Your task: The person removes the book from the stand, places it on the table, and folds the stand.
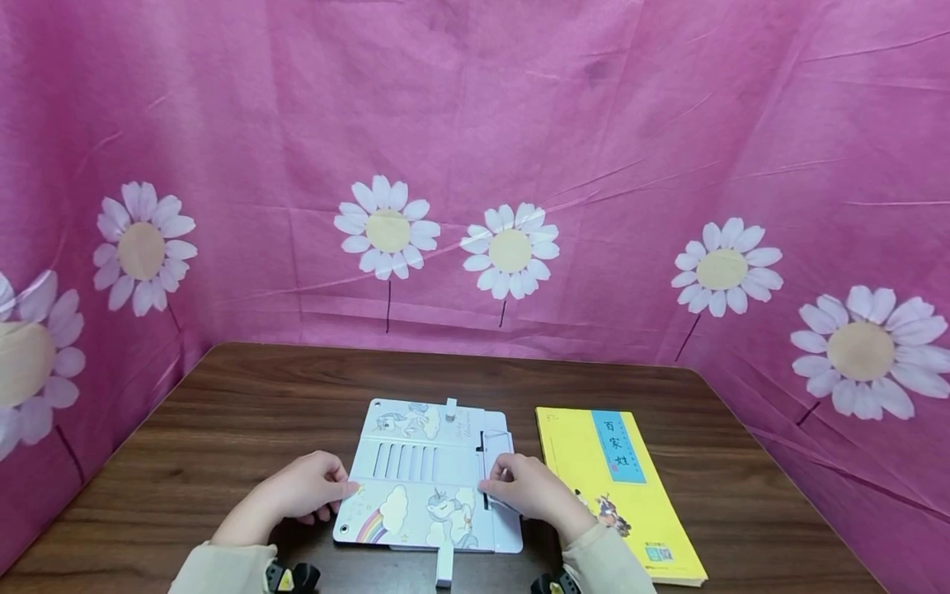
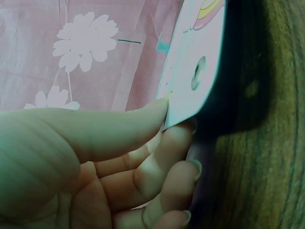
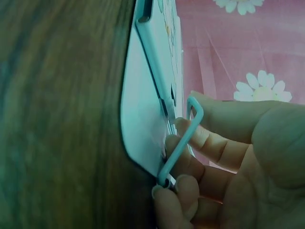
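A white book stand printed with unicorns, clouds and a rainbow lies low over the table in the head view, a row of slots across its middle. Small white page clips stick out at its top and bottom edges. My left hand pinches the stand's left edge; the left wrist view has the thumb on the printed face of the panel and fingers behind. On the other side, my right hand grips a bent white wire support by the stand's right edge, with fingers curled about it.
A yellow book with a blue title strip lies right of the stand, partly behind the right hand and forearm. The brown wooden table reaches back to a pink curtain printed with white daisies.
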The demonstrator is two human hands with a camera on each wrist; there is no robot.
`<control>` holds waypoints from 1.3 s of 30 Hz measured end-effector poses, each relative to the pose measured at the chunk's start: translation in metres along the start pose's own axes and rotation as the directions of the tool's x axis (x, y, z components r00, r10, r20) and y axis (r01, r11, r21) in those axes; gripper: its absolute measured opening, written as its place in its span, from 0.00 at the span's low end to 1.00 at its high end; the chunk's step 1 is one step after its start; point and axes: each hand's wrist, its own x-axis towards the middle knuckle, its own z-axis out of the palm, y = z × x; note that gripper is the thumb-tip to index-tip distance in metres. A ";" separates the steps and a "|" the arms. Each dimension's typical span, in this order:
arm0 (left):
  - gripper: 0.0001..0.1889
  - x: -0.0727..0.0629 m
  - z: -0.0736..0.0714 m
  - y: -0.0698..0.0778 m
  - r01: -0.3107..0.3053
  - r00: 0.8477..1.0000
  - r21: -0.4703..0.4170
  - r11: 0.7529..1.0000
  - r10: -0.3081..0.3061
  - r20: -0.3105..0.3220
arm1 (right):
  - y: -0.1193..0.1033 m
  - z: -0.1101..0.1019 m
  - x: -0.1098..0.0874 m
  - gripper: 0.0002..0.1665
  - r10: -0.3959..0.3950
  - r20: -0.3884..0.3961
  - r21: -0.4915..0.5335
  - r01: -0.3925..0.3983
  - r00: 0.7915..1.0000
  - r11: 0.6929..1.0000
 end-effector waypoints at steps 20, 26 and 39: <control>0.13 0.000 -0.001 0.001 0.004 1.000 0.017 1.000 -0.004 -0.019 | -0.002 -0.006 -0.003 0.15 0.018 0.001 0.029 -0.018 1.000 0.999; 0.14 0.001 -0.002 0.000 0.017 1.000 0.021 1.000 -0.017 -0.023 | -0.003 -0.008 -0.003 0.14 0.029 -0.002 0.040 -0.029 1.000 0.999; 0.12 0.001 -0.007 0.004 -0.007 0.997 0.000 1.000 0.007 -0.081 | -0.005 -0.022 -0.007 0.14 0.005 -0.037 0.069 -0.002 0.999 0.998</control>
